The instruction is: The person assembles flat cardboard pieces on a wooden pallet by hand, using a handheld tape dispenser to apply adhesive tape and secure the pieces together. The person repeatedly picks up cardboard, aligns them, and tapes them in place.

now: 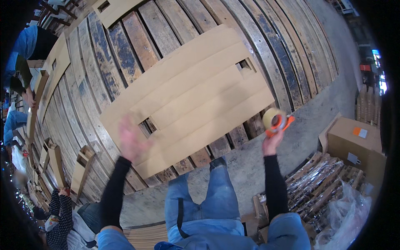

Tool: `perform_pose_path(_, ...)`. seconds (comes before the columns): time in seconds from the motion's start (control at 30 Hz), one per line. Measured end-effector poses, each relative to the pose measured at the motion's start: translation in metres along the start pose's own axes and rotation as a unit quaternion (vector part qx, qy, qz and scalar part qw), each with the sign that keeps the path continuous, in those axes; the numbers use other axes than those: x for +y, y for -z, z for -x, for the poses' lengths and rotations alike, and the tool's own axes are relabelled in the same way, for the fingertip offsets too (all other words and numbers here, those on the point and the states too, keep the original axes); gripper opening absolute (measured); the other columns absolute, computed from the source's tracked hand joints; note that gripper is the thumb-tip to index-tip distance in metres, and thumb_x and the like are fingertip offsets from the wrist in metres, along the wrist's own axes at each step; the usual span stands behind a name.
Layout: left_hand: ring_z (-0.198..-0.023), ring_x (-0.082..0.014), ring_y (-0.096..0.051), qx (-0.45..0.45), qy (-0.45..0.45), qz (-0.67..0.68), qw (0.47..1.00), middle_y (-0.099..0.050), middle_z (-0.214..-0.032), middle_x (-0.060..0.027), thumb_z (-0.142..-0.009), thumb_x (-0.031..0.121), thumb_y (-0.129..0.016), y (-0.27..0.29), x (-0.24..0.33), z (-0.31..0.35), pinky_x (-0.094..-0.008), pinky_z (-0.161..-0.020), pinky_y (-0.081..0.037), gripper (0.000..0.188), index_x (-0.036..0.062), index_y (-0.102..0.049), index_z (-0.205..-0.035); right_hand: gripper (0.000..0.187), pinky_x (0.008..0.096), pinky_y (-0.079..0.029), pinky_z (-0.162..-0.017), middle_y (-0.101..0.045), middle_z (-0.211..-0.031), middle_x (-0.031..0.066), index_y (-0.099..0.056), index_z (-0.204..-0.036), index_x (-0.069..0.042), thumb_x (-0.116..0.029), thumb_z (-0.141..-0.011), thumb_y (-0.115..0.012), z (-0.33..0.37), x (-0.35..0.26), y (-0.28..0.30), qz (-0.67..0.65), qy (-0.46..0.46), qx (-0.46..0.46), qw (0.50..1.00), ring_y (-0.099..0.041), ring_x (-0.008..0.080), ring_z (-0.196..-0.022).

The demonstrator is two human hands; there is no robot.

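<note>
A large flat cardboard sheet (200, 96) with fold lines and two rectangular cut-outs lies on the wooden slatted platform before me. My left hand (132, 139), smeared by motion, is over the sheet's left end, beside the nearer cut-out; whether it touches the cardboard I cannot tell. Off the sheet's right edge, above the floor, my right hand (272, 142) is closed round an orange tape dispenser (287, 121). A roll of tan packing tape (271, 116) sits on the dispenser.
More flat cardboard (116, 9) lies at the platform's (183, 21) far edge. Folded cardboard pieces (82, 166) stand at the left, where co-workers handle others. A cardboard box (354, 139), a stack of cardboard (321, 187) and clear plastic film (346, 212) are at my right.
</note>
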State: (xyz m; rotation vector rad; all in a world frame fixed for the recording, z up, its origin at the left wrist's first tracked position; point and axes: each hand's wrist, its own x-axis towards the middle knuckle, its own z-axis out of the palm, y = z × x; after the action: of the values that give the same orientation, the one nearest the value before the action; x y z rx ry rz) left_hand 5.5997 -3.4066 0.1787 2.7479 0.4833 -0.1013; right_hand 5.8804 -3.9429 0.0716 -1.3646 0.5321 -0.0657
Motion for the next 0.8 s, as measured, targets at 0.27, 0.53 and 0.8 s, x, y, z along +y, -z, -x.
perform_pose_path(0.27, -0.153, -0.0492, -0.022, -0.121, -0.051, -0.046, 0.990, -0.019, -0.169, -0.0237, -0.065, 0.018, -0.084, -0.072, 0.090, 0.087, -0.0706, -0.119, -0.023, 0.047, 0.0137, -0.068, -0.108, 0.030, 0.0390, -0.054, -0.089, -0.066, -0.109, 0.0102, -0.064, -0.112, 0.001, -0.022, -0.093, -0.064, -0.149, -0.043, 0.001, 0.226, -0.061, 0.103, 0.967, -0.067, 0.0255, -0.100)
perform_pose_path(0.53, -0.143, -0.0449, -0.042, -0.104, -0.087, 0.003, 0.991, -0.038, -0.162, -0.0178, -0.074, 0.010, -0.073, -0.047, 0.065, 0.118, -0.0613, -0.116, -0.038, 0.029, 0.0111, -0.068, -0.103, 0.086, 0.0549, -0.037, -0.114, -0.047, -0.150, 0.0206, -0.051, -0.146, -0.006, -0.034, -0.075, -0.089, 0.050, -0.092, -0.121, 0.489, 0.348, -0.490, 0.632, -0.043, 0.0407, -0.139)
perform_pose_path(0.8, -0.128, -0.0388, -0.058, -0.075, -0.091, 0.072, 0.990, -0.054, -0.151, -0.0144, -0.076, 0.006, -0.069, -0.037, 0.058, 0.102, -0.0476, -0.107, -0.051, 0.015, 0.0049, -0.066, -0.091, 0.070, 0.0523, -0.040, -0.112, -0.049, -0.148, 0.0176, -0.056, -0.141, -0.013, -0.032, -0.079, -0.081, 0.065, -0.079, -0.176, 0.559, 0.463, -0.639, 0.254, -0.045, 0.0368, -0.137)
